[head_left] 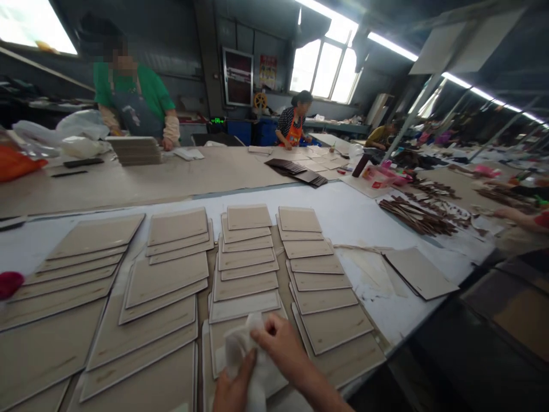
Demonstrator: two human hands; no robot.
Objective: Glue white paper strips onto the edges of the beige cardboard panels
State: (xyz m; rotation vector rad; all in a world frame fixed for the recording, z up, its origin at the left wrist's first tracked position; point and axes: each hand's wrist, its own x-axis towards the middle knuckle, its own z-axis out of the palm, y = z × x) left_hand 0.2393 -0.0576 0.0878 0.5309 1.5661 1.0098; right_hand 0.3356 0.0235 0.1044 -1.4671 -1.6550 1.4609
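Low in the view, my left hand (234, 384) and my right hand (283, 344) are close together, both closed on a crumpled white cloth (256, 382). My right fingers pinch its upper part, while the left thumb presses on it from the near side. The cloth hangs over a column of overlapping beige panels (244, 284) with dark edges and partly hides the nearest ones. Another column of the same panels (328, 326) lies just right of my right hand.
More overlapping panels (163, 286) lie to the left. A separate panel (422, 273) rests near the right table edge, with brown strips (412, 214) beyond. Across the table, a person in a green shirt (132, 94) stands by a stack of boards (135, 150). Dark pieces (295, 170) lie mid-table.
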